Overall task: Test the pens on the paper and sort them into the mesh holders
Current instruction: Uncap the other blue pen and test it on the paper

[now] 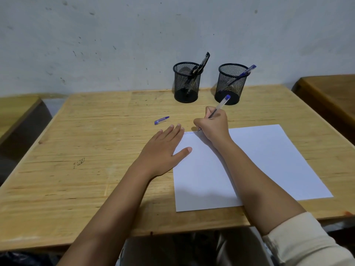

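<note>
Your right hand's (213, 127) grip curls round a blue pen (221, 104), tip on the paper (269, 160); your left hand (165, 148) lies flat, fingers straight, on its edge. A pen cap (161, 120) lies on the bench (96, 135).

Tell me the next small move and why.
Probably the left hand should reach for the blue cap lying just beyond its fingertips: the right hand grips the uncapped blue pen, and blue marks already show on the paper, so the test looks done.
</note>
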Demonstrator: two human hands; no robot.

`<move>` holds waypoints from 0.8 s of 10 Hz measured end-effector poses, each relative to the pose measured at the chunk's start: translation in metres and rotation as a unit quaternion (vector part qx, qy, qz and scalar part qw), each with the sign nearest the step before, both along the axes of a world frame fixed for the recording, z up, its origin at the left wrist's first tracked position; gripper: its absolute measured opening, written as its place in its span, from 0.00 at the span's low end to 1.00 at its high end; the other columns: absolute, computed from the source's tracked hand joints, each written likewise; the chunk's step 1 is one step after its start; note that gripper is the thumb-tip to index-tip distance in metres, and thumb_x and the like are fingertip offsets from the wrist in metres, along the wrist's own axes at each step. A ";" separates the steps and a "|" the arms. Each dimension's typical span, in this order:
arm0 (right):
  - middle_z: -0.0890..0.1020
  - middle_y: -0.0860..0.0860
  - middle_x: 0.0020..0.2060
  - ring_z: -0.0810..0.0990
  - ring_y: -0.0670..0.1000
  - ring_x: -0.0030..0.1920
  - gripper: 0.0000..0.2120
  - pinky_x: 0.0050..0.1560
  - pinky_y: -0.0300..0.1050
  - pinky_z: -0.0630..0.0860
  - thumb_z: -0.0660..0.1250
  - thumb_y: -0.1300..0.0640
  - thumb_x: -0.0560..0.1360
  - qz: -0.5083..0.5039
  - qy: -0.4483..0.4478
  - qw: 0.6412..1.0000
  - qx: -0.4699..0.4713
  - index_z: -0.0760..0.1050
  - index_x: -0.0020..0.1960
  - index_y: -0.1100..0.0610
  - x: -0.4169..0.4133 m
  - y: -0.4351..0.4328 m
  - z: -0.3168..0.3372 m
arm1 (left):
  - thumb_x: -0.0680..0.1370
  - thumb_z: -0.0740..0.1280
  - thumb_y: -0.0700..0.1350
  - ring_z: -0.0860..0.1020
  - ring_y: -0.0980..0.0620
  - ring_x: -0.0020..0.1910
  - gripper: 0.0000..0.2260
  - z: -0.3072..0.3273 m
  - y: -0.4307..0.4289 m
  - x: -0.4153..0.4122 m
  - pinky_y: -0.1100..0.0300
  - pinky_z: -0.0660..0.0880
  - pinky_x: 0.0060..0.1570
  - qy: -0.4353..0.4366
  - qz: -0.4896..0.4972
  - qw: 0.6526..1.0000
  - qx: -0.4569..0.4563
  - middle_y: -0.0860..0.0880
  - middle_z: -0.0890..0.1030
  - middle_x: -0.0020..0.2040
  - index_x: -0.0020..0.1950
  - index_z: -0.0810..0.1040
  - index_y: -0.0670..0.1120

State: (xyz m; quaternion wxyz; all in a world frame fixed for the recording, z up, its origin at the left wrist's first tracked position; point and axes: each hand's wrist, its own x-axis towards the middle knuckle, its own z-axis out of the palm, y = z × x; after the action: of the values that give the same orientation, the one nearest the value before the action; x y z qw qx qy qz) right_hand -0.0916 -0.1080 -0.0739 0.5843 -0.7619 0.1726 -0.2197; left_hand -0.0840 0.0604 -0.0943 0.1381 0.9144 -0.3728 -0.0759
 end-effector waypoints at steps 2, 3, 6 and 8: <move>0.64 0.43 0.16 0.59 0.37 0.31 0.22 0.23 0.26 0.61 0.64 0.74 0.64 0.003 -0.003 1.000 0.023 0.55 0.26 0.56 -0.001 0.001 0.001 | 0.79 0.47 0.61 0.41 0.60 0.76 0.29 -0.001 0.001 0.000 0.59 0.40 0.74 -0.002 0.000 1.000 -0.002 0.56 0.43 0.78 0.77 0.44 0.51; 0.59 0.48 0.23 0.62 0.37 0.27 0.22 0.24 0.26 0.62 0.65 0.73 0.64 -0.018 -0.013 1.000 0.011 0.55 0.27 0.56 -0.003 0.002 0.001 | 0.79 0.47 0.62 0.40 0.60 0.75 0.29 -0.002 0.001 0.001 0.59 0.39 0.73 0.000 -0.001 1.000 0.000 0.56 0.43 0.78 0.77 0.44 0.52; 0.58 0.48 0.23 0.62 0.38 0.26 0.23 0.24 0.25 0.63 0.64 0.75 0.65 -0.020 -0.011 1.000 0.017 0.54 0.27 0.56 -0.003 0.003 0.003 | 0.79 0.47 0.62 0.40 0.60 0.75 0.29 -0.003 0.001 0.002 0.59 0.41 0.75 0.000 -0.003 1.000 -0.003 0.57 0.43 0.78 0.77 0.44 0.52; 0.62 0.52 0.25 0.62 0.42 0.20 0.19 0.23 0.31 0.64 0.65 0.75 0.65 -0.053 -0.053 0.989 0.124 0.58 0.29 0.58 -0.008 0.002 0.005 | 0.79 0.49 0.62 0.42 0.61 0.76 0.29 -0.004 0.002 0.003 0.59 0.41 0.74 0.009 -0.006 1.000 -0.019 0.57 0.44 0.78 0.77 0.46 0.52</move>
State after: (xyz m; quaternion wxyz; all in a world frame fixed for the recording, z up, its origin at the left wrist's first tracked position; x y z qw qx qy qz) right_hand -0.1001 -0.1059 -0.0689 0.6702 -0.6608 0.2074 -0.2667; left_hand -0.0809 0.0624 -0.0979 0.1585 0.9088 -0.3780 -0.0783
